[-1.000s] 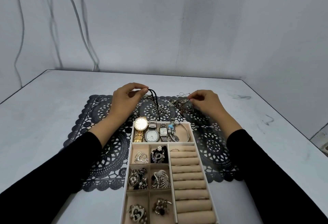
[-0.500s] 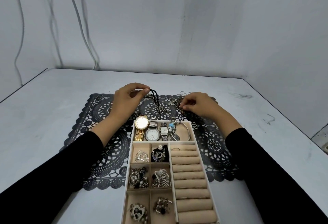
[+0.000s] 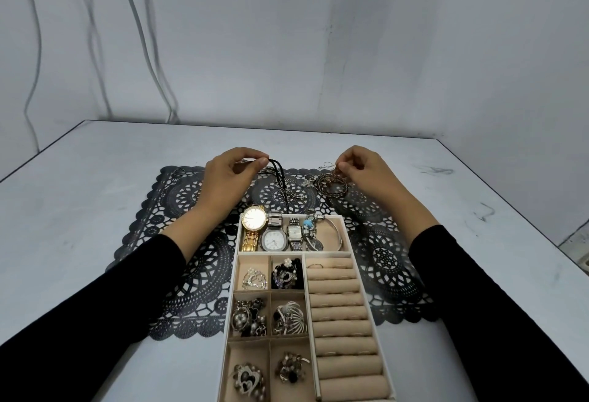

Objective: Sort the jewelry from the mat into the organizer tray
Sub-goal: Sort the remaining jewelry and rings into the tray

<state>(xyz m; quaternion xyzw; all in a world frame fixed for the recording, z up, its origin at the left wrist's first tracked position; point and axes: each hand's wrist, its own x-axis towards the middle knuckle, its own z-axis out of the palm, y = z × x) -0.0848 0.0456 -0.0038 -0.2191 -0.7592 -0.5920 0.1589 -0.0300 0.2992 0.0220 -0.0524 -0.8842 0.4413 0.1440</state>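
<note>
My left hand (image 3: 228, 175) pinches the top of a black braided cord necklace (image 3: 280, 181), which hangs down onto the black lace mat (image 3: 191, 242). My right hand (image 3: 366, 172) pinches a tangle of bronze chain jewelry (image 3: 331, 183) lifted slightly off the mat's far side. The beige organizer tray (image 3: 347, 232) lies in front of both hands. Its far compartment holds three watches, a beaded bracelet and a bangle. The small compartments hold brooches and pendants.
A small ring (image 3: 179, 172) lies at the mat's far left corner. A thin silver piece (image 3: 325, 165) lies just beyond my right fingers. The ring rolls (image 3: 338, 306) fill the tray's right side, one ring in the top roll. Cables hang on the wall behind.
My right hand has taken hold of the bronze chain tangle and lifted it slightly. My left hand keeps its pinch on the black cord, almost unmoved.
</note>
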